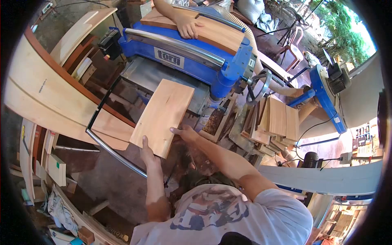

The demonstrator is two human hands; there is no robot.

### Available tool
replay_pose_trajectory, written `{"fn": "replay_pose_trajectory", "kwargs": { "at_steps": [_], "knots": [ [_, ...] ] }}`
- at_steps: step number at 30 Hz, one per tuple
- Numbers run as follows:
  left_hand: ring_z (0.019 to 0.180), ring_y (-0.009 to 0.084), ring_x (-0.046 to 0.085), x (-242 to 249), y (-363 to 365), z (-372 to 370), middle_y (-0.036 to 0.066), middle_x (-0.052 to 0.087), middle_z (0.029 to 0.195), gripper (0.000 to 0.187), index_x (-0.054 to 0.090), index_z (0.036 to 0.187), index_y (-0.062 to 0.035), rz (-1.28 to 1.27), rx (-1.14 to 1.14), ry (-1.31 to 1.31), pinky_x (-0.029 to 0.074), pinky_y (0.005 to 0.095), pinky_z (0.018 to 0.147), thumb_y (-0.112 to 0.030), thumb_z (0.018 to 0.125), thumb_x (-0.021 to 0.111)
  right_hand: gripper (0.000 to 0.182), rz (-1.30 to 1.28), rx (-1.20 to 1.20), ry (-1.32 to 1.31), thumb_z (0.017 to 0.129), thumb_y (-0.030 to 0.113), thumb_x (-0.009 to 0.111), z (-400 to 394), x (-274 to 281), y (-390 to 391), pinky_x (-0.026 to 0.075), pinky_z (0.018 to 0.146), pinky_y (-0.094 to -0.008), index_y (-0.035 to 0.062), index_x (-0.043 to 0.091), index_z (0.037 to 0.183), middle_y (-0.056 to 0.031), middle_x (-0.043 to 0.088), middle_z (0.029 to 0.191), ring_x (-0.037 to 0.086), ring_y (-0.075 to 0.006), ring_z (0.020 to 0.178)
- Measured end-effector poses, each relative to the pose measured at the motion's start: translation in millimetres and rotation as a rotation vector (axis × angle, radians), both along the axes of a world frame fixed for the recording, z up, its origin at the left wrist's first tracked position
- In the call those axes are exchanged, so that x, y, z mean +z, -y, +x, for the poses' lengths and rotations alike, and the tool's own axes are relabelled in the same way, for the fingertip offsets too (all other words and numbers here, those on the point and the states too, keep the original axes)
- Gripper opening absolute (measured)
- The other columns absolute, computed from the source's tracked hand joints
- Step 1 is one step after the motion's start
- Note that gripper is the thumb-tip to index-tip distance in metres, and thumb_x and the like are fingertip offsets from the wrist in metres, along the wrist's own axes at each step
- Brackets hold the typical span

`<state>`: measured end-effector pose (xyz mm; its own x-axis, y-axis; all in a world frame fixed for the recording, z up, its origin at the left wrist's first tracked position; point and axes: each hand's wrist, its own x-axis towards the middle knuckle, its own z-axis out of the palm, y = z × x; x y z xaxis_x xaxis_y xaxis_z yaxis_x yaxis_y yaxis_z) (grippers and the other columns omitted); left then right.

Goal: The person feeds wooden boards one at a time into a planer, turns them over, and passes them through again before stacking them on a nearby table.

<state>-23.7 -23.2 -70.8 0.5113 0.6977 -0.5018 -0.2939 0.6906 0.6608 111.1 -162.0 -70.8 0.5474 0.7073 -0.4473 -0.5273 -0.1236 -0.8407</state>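
A pale wooden board (163,114) is gripped between my two hands, its far end over the metal bed (141,73) of a blue thickness planer (192,61). My left hand (148,153) holds the near left corner, thumb on top and fingers hidden beneath. At the right edge, my right hand (185,134) presses its thumb on the board, with the other fingers underneath. Across the planer's top lie wooden boards (220,34), and another person's hand (188,26) rests on them.
Stacked boards (281,118) stand right of the planer, near its handwheel (259,86). A metal roller bar (118,154) juts out at the left front. Large plywood sheets (49,96) lean at the left. A ribbed hose (258,53) runs behind toward a blue dust collector (326,98).
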Motion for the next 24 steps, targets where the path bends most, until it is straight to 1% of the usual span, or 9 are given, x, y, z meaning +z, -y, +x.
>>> {"fn": "replay_pose_trajectory", "kwargs": {
  "at_steps": [3, 8, 10, 14, 16, 18, 21, 23, 24],
  "knots": [
    [0.116, 0.0310, 0.058, -11.0, -24.2, 30.3, 0.019, 0.052, 0.133, 0.053, 0.035, 0.141, 0.0044, 0.024, -0.005, -0.003, 0.053, 0.0434, 0.093, -0.020, 0.099, 0.055, 0.061, -0.100, 0.064, 0.129, 0.090, 0.032, 0.068, 0.3, -11.9, 3.9, 0.058, 0.076, -0.0371, -0.0022, 0.045, 0.135, -0.0132, 0.066, 0.112, 0.069, -0.0237, 0.087],
    [0.117, 0.0296, 0.057, -29.8, -53.1, 87.1, 0.020, 0.053, 0.132, 0.056, 0.038, 0.140, 0.0049, 0.112, 0.017, -0.265, 0.051, 0.0407, 0.095, -0.021, 0.095, 0.059, 0.054, -0.132, 0.031, 0.016, 0.095, 0.024, 0.063, -30.4, 14.9, 78.5, 0.056, 0.073, -0.0332, -0.0035, 0.043, 0.137, -0.0115, 0.068, 0.110, 0.067, -0.0187, 0.084],
    [0.119, 0.0300, 0.055, -49.4, -62.4, 112.1, 0.020, 0.052, 0.133, 0.060, 0.038, 0.139, 0.0078, 0.199, 0.015, -0.222, 0.047, 0.0397, 0.098, -0.025, 0.094, 0.060, 0.050, -0.154, -0.019, -0.002, 0.096, 0.020, 0.060, -32.8, 19.5, 108.2, 0.056, 0.072, -0.0317, -0.0041, 0.043, 0.137, -0.0116, 0.068, 0.109, 0.066, -0.0171, 0.082],
    [0.111, 0.0275, 0.058, -70.8, -71.9, 165.1, 0.021, 0.055, 0.128, 0.061, 0.041, 0.133, 0.0153, 0.349, 0.041, -0.367, 0.047, 0.0386, 0.094, -0.029, 0.094, 0.055, 0.044, -0.205, -0.117, 0.134, 0.095, 0.014, 0.061, -19.4, 23.5, 158.6, 0.054, 0.070, -0.0300, -0.0055, 0.048, 0.131, -0.0109, 0.068, 0.102, 0.065, -0.0158, 0.080],
    [0.117, 0.0345, 0.055, -42.0, -58.9, 185.9, 0.029, 0.050, 0.131, 0.069, 0.038, 0.132, 0.0186, 0.470, 0.054, -0.557, 0.045, 0.0413, 0.097, -0.037, 0.094, 0.053, 0.039, -0.141, -0.234, 0.154, 0.093, 0.013, 0.065, -11.9, 2.1, 183.8, 0.053, 0.068, -0.0306, -0.0068, 0.054, 0.124, -0.0108, 0.067, 0.096, 0.064, -0.0170, 0.080],
    [0.125, 0.0389, 0.048, -14.0, -50.3, 195.9, 0.036, 0.043, 0.136, 0.076, 0.033, 0.133, 0.0207, 0.526, 0.078, -0.676, 0.039, 0.0439, 0.104, -0.043, 0.095, 0.050, 0.035, -0.276, -0.319, 0.131, 0.093, 0.010, 0.063, 0.8, 22.9, 193.9, 0.052, 0.068, -0.0301, -0.0076, 0.054, 0.122, -0.0126, 0.066, 0.096, 0.063, -0.0167, 0.078],
    [0.135, 0.0441, 0.035, -28.6, -56.7, 205.2, 0.038, 0.032, 0.144, 0.084, 0.022, 0.139, 0.0210, 0.654, 0.082, -0.811, 0.029, 0.0470, 0.112, -0.047, 0.097, 0.045, 0.031, -0.321, -0.485, 0.108, 0.093, 0.011, 0.063, 15.9, 39.7, 216.1, 0.052, 0.067, -0.0300, -0.0063, 0.057, 0.118, -0.0121, 0.067, 0.090, 0.061, -0.0145, 0.074],
    [0.139, 0.0464, 0.025, -27.6, -51.2, 211.8, 0.039, 0.023, 0.148, 0.086, 0.018, 0.142, 0.0205, 0.730, 0.083, -0.888, 0.021, 0.0479, 0.116, -0.049, 0.097, 0.042, 0.030, -0.365, -0.480, 0.259, 0.093, 0.012, 0.064, 25.2, 14.8, 243.0, 0.051, 0.065, -0.0299, -0.0057, 0.058, 0.116, -0.0099, 0.066, 0.086, 0.061, -0.0140, 0.072],
    [0.138, 0.0472, 0.028, -26.3, -51.1, 219.0, 0.040, 0.025, 0.146, 0.086, 0.019, 0.141, 0.0206, 0.753, 0.101, -0.895, 0.023, 0.0482, 0.115, -0.050, 0.098, 0.041, 0.030, -0.380, -0.485, 0.343, 0.092, 0.012, 0.064, 34.2, 5.0, 254.5, 0.051, 0.065, -0.0298, -0.0054, 0.058, 0.115, -0.0087, 0.066, 0.083, 0.060, -0.0138, 0.071]
  ]
}}
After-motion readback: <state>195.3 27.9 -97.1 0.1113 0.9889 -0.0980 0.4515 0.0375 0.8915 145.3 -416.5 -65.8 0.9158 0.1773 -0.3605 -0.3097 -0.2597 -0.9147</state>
